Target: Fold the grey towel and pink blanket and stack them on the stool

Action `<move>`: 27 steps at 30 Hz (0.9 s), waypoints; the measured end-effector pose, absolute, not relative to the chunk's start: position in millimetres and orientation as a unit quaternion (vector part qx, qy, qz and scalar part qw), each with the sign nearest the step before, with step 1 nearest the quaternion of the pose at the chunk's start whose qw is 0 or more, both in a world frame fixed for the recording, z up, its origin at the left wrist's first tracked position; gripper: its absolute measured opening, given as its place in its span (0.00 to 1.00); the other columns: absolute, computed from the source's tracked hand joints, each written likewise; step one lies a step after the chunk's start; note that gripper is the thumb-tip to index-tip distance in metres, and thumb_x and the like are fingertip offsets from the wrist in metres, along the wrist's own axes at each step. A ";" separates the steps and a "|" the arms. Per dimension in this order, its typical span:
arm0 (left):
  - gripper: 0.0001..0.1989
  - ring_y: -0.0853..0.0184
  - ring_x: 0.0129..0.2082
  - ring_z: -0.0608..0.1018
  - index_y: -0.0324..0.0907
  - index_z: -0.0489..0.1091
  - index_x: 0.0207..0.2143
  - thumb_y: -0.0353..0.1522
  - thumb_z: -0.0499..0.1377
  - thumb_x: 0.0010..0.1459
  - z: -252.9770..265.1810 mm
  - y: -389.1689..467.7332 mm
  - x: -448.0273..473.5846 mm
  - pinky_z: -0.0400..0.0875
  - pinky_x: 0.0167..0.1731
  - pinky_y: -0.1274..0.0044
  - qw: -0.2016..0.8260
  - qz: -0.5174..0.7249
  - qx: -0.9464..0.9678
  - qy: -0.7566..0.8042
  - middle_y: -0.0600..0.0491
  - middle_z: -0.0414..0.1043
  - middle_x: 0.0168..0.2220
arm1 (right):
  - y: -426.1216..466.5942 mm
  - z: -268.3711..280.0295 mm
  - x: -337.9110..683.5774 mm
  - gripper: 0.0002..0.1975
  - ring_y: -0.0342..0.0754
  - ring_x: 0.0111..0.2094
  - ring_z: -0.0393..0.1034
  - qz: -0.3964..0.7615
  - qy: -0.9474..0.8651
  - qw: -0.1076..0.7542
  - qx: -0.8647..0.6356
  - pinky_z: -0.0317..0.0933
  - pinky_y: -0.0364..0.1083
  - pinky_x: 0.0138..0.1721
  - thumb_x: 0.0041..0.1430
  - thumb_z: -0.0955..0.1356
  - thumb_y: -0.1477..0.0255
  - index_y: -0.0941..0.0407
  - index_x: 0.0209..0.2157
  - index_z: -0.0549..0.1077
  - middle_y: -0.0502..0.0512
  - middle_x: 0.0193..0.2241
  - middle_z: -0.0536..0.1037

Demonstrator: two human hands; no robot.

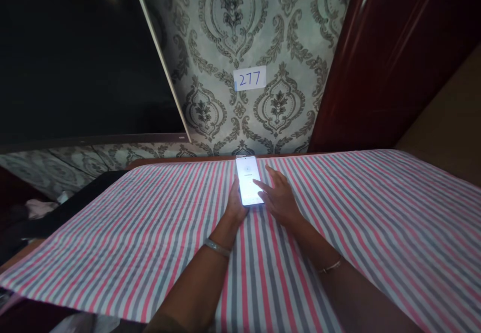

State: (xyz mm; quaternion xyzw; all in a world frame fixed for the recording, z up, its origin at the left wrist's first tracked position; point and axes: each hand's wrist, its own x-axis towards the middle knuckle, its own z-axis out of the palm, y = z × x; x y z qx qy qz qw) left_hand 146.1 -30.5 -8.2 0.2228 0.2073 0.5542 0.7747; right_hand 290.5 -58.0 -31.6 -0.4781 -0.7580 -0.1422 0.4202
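A smartphone (pixel 248 185) with a bright white, lit screen is held upright over the striped cloth (pixel 169 213). My left hand (pixel 235 204) grips it from the left and from below, its thumb along the left edge; the fingers behind the phone are hidden. At the phone's right side is my right hand (pixel 280 198), fingers apart and holding nothing. Its index finger reaches over the screen, at or very near the glass. What the screen shows is too washed out to read.
The pink, grey and white cloth covers a table against a patterned wall (pixel 233 32). A paper label (pixel 249 78) reading 277 is stuck there. A large dark television (pixel 82 62) stands at the left, and a glossy dark red panel (pixel 376 62) at the right.
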 end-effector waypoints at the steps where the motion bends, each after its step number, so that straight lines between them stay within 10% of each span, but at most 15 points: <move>1: 0.25 0.60 0.41 0.82 0.35 0.70 0.55 0.43 0.47 0.69 -8.1 -30.5 146.3 0.73 0.50 0.68 0.774 0.554 0.223 0.210 0.45 0.80 0.41 | -57.9 -31.8 290.5 0.18 0.61 0.63 0.54 -0.144 -0.759 0.412 -0.483 0.55 0.62 0.60 0.69 0.61 0.65 0.50 0.54 0.75 0.59 0.67 0.55; 14: 0.25 0.57 0.51 0.78 0.35 0.71 0.53 0.45 0.50 0.68 -13.9 -29.8 145.2 0.69 0.55 0.67 0.786 0.525 0.256 0.205 0.42 0.78 0.48 | -57.6 -32.1 288.9 0.20 0.62 0.64 0.51 -0.125 -0.731 0.406 -0.534 0.55 0.64 0.59 0.69 0.61 0.67 0.49 0.59 0.71 0.59 0.68 0.53; 27: 0.24 0.59 0.40 0.81 0.35 0.73 0.50 0.46 0.52 0.66 -13.0 -26.9 144.8 0.74 0.48 0.67 0.777 0.548 0.220 0.218 0.45 0.80 0.39 | -56.5 -33.4 290.9 0.18 0.61 0.65 0.51 -0.126 -0.751 0.416 -0.497 0.54 0.63 0.61 0.68 0.61 0.66 0.49 0.56 0.74 0.57 0.69 0.52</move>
